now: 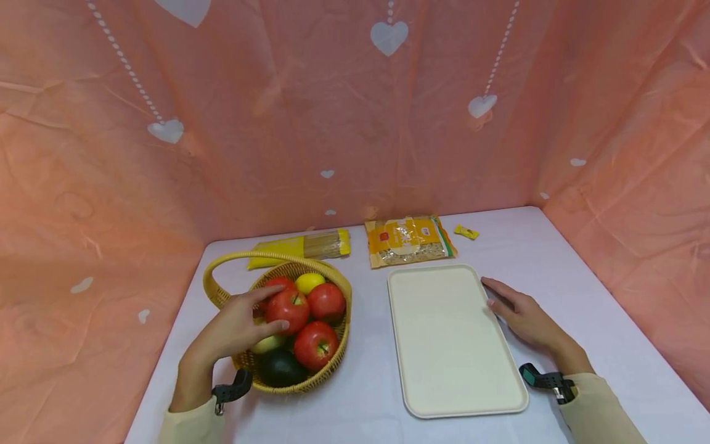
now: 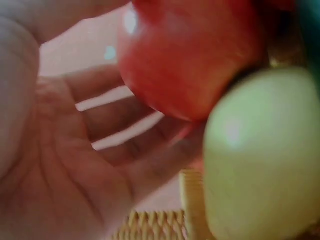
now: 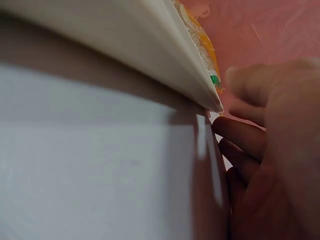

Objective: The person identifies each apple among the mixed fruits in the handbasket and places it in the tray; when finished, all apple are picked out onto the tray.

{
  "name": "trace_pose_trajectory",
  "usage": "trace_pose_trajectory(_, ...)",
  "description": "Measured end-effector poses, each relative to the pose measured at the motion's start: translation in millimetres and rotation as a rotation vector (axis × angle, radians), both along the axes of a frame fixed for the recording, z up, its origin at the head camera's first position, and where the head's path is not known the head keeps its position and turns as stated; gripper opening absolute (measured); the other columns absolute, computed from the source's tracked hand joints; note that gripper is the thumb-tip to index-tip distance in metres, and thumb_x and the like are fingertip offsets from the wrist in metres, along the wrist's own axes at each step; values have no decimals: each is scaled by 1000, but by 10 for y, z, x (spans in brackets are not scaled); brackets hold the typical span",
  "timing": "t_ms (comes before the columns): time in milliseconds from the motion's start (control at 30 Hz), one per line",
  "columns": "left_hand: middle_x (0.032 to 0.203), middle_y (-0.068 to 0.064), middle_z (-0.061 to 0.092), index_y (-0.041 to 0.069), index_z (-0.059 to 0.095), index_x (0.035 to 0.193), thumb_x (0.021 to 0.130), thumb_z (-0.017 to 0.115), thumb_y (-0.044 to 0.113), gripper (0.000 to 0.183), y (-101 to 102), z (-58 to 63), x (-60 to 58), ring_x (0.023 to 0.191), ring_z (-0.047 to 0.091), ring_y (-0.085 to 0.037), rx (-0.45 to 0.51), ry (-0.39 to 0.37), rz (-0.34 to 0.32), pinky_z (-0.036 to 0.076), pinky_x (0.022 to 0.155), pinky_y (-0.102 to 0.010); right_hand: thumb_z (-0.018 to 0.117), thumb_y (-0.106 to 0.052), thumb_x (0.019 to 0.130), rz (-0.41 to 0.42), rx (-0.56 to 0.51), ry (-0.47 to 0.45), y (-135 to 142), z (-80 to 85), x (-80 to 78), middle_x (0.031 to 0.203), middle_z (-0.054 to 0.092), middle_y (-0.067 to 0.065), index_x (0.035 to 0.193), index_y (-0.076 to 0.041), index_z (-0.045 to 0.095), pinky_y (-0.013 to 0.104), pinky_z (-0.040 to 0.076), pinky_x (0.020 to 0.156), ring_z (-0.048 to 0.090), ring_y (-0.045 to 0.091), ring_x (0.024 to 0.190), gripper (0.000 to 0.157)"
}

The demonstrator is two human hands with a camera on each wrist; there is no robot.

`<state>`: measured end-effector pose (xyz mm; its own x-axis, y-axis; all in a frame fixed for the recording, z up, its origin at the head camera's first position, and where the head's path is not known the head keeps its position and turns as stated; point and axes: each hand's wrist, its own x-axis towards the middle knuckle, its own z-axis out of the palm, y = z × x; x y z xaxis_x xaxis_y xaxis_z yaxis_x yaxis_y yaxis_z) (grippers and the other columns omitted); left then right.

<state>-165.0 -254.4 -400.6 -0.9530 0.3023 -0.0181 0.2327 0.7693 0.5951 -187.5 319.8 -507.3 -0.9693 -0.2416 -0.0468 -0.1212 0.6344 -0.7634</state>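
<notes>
My left hand (image 1: 236,325) reaches over the rim of a wicker basket (image 1: 338,364), thumb and fingers spread on either side of a red apple (image 1: 288,312) on top of the fruit. In the left wrist view the fingers are nearly straight behind the apple (image 2: 190,55), with a gap between it and the palm. Beside it sits a pale green fruit (image 2: 265,155). My right hand (image 1: 529,322) lies at the right edge of a cream rectangular tray (image 1: 455,339), fingers extended. The right wrist view shows the fingertips close by the tray's corner (image 3: 165,55).
More red apples (image 1: 316,345), a yellow fruit (image 1: 309,283) and a dark green fruit (image 1: 281,368) fill the basket. Behind it lies a pack of noodles (image 1: 324,245). An orange bag of grain (image 1: 409,240) and a small yellow packet (image 1: 466,232) lie behind the tray.
</notes>
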Motion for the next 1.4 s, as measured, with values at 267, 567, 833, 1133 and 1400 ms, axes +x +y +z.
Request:
trace_pose_trajectory(267, 140, -19, 71, 14, 62, 153, 89, 91, 37, 74, 96, 106, -82, 117, 70, -33, -17, -84, -17, 60, 105, -59, 63, -27, 113, 17, 38, 15, -8, -1, -4, 176, 34, 24, 170, -7, 38, 72, 30, 124, 29, 52, 163, 66)
trace_pose_trajectory(567, 137, -18, 72, 16, 62, 153, 88, 93, 37, 75, 108, 95, -34, 115, 70, -32, -11, -119, 13, 60, 104, -60, 64, -29, 112, 12, 69, -19, -9, -9, -48, 178, 27, 26, 172, -9, 35, 79, 22, 126, 18, 55, 165, 69)
trace_pose_trajectory(833, 130, -13, 75, 14, 67, 147, 88, 93, 38, 69, 56, 107, -57, 109, 71, -26, 27, -67, -7, 63, 97, -50, 63, -31, 112, 4, 91, -29, -12, -31, -56, 179, 25, 25, 173, -14, 33, 80, 21, 126, 17, 55, 165, 70)
trace_pose_trajectory(1133, 133, -13, 75, 14, 70, 145, 88, 94, 25, 63, -135, 184, 91, 112, 75, -23, 243, -7, -62, 62, 93, -26, 62, -31, 112, 9, 99, -29, -15, -6, -47, 179, 24, 27, 174, -13, 32, 81, 23, 125, 18, 56, 164, 71)
trace_pose_trajectory(1400, 139, -13, 73, 10, 65, 150, 83, 91, -3, 73, 72, 393, 253, 117, 76, -21, 532, 45, -359, 63, 102, -30, 62, -29, 112, 0, 77, -42, -47, 0, -49, 180, 23, 26, 174, -13, 31, 81, 22, 125, 16, 56, 165, 70)
